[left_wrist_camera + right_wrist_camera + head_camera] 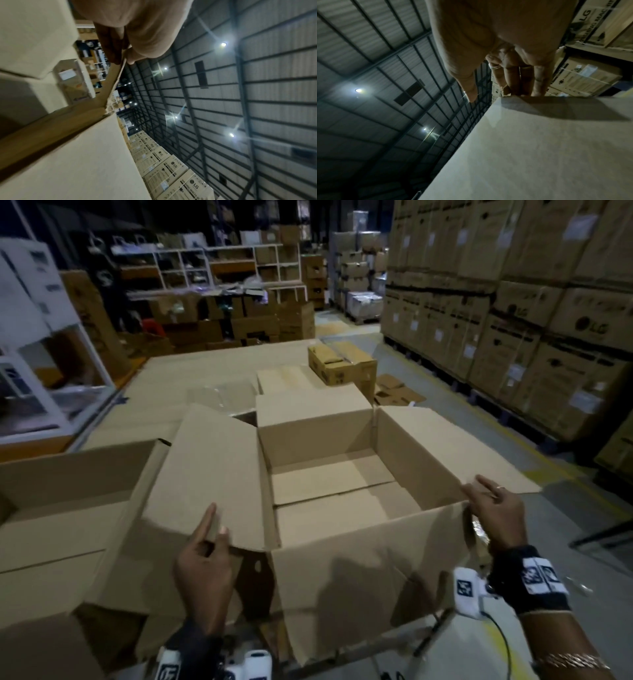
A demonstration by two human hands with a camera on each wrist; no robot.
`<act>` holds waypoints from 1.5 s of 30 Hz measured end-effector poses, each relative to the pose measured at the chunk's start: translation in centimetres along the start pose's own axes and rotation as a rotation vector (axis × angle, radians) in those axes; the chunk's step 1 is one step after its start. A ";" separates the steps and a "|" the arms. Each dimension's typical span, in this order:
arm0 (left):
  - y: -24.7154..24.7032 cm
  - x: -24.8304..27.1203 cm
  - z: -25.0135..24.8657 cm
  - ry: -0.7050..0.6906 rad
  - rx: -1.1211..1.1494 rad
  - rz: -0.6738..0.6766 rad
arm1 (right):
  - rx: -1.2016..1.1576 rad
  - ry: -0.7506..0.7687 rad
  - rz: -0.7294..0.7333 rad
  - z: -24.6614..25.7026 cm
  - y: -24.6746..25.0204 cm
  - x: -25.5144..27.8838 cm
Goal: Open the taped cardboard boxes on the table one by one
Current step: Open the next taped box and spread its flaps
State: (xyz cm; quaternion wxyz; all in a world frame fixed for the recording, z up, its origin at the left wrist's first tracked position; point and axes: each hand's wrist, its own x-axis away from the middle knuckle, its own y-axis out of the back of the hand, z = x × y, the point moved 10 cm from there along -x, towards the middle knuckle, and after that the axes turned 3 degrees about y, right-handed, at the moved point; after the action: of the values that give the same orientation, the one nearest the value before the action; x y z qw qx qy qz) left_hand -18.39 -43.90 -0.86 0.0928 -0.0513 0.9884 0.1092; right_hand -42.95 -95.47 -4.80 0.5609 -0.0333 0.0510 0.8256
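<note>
Box (342,494) sits open w/ flaps out. My left hand (205,563) pinches the left flap (205,474); right hand (496,515) grips the near-right corner

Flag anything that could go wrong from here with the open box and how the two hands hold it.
1. The open box seems to overhang the table's near edge; pulling it closer might tip it off.
2. The left hand pinches only the left flap, which may bend or tear.
3. The right hand grips one corner, so the box could twist.
</note>
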 end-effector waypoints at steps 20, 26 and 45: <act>-5.4 -3.3 -14.7 -0.628 -0.698 0.072 | 0.798 0.797 0.321 18.2 -6.5 -3.3; -6.2 -4.7 -16.7 -0.722 -0.728 0.110 | 0.720 1.059 0.417 20.3 -9.6 -0.5; 8.4 -8.0 -26.3 -0.998 -0.938 -0.168 | 0.313 1.436 0.328 31.1 -19.1 11.4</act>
State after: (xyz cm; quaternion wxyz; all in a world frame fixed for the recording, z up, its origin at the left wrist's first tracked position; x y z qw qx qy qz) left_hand -16.12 -41.05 27.63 0.5127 -0.1061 0.6686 0.5281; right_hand -29.31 -74.23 23.88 0.2579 -0.4755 0.5253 0.6568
